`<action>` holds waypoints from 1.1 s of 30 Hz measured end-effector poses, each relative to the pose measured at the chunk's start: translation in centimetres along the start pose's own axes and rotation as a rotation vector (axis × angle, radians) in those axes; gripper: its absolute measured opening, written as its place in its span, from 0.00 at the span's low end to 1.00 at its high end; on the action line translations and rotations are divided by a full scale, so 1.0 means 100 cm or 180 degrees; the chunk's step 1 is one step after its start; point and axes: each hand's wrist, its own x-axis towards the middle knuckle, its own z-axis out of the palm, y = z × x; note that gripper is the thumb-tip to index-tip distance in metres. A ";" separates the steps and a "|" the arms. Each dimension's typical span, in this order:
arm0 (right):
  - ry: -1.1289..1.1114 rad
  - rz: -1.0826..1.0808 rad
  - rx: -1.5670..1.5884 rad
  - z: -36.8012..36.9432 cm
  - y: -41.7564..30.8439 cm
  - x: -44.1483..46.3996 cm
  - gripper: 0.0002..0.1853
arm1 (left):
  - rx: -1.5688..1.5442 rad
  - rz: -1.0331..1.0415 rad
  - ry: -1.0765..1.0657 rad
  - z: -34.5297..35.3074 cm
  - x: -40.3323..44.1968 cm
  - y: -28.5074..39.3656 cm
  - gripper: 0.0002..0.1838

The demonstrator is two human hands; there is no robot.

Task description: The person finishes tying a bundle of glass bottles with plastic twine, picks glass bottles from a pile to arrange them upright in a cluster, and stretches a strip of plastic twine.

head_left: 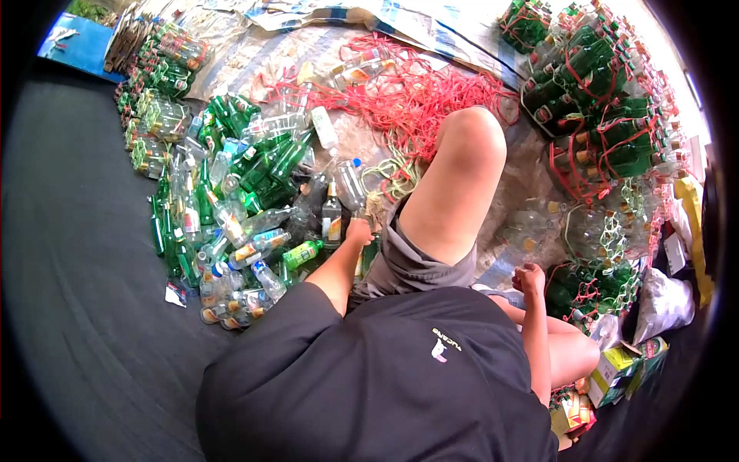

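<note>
The left hand [359, 232] is at the near right edge of a heap of loose bottles [265, 165], its fingers bent; whether they are clamped on anything cannot be told. A green bottle [370, 256] shows just below this hand, partly hidden by it and the shorts. Just beyond the hand lies a clear bottle with a blue cap [352, 186], and just to the hand's left is a bottle with a dark neck and a pale label [332, 219]. Farther left and a little nearer the body lies a bottle with a bright green label [302, 254]

The right hand [529, 279] is beside the raised leg, its fingers curled in together; whether anything is inside them cannot be seen. To its right is a netted bundle of green bottles [568, 291], with clear bottles in netting [596, 233] beyond that and a taller stack of tied green bottles [596, 77] farther off. Pale green cords [400, 175] lie beyond and to the right of the left hand, and a tangle of red cords [419, 96] spreads farther out
</note>
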 end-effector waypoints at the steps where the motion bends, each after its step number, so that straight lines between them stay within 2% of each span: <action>1: -0.0058 -0.0027 0.0025 0.002 0.004 -0.001 0.25 | -0.0252 -0.0099 -0.0023 0.007 0.004 -0.004 0.20; 3: -0.0164 -0.0035 -0.0077 0.006 0.007 -0.006 0.26 | -0.0498 -0.0198 -0.0067 0.020 0.029 -0.023 0.20; 5: -0.0246 -0.0013 -0.0131 0.011 0.004 -0.014 0.26 | -0.1084 -0.0163 -0.0989 0.036 0.084 -0.057 0.20; 6: -0.0278 -0.0021 -0.0144 0.013 0.001 -0.021 0.27 | -0.1481 -0.0301 -0.1222 0.040 0.093 -0.056 0.19; 7: -0.0307 -0.0031 -0.0145 0.014 -0.001 -0.026 0.27 | -0.1456 -0.0284 -0.1253 0.046 0.100 -0.061 0.19; 9: -0.0303 -0.0038 -0.0155 0.013 0.003 -0.025 0.27 | -0.1460 -0.0309 -0.1762 0.053 0.110 -0.074 0.19; 11: -0.0409 -0.0039 -0.0064 0.013 0.011 -0.014 0.27 | -0.0495 0.0002 -0.1604 0.012 0.024 0.002 0.18; 12: -0.0434 -0.0036 0.0033 0.013 0.010 -0.012 0.27 | -0.0561 0.0224 -0.1280 0.011 0.024 0.005 0.17; 14: -0.0443 -0.0050 0.0185 0.015 0.007 -0.011 0.27 | -0.0311 0.0962 -0.0361 0.026 0.049 -0.039 0.17; 16: -0.0342 -0.0161 0.0250 0.016 0.007 -0.007 0.26 | 0.1438 0.0754 0.0518 -0.008 -0.051 0.030 0.16; 17: -0.0327 -0.0174 0.0296 0.016 0.005 -0.009 0.26 | 0.1666 0.0805 0.0648 -0.010 -0.056 0.031 0.16; 20: -0.0363 -0.0276 0.0346 0.019 -0.001 -0.012 0.25 | 0.1576 0.1026 0.1261 -0.019 -0.067 0.037 0.19; 23: -0.0353 -0.0357 0.0190 0.020 0.001 -0.003 0.23 | 0.1426 0.0735 0.1724 -0.040 -0.059 0.055 0.16; 24: -0.0387 -0.0496 -0.0111 0.020 -0.003 -0.003 0.22 | 0.1302 0.0930 0.2088 -0.051 -0.059 0.063 0.15; 25: -0.0393 -0.0592 -0.0401 0.016 -0.001 -0.006 0.21 | 0.1186 0.1145 0.2404 -0.065 -0.061 0.075 0.14; 28: -0.0361 -0.0572 -0.0347 0.014 0.000 -0.002 0.20 | 0.1251 0.0894 0.2936 -0.122 -0.069 0.132 0.15; 31: -0.0121 -0.0758 -0.0426 0.013 -0.005 -0.007 0.19 | 0.1721 0.1110 0.3163 -0.169 -0.077 0.176 0.18; 33: -0.0015 -0.0709 -0.0284 0.009 -0.012 -0.016 0.19 | 0.1706 0.1676 0.3283 -0.185 -0.099 0.207 0.19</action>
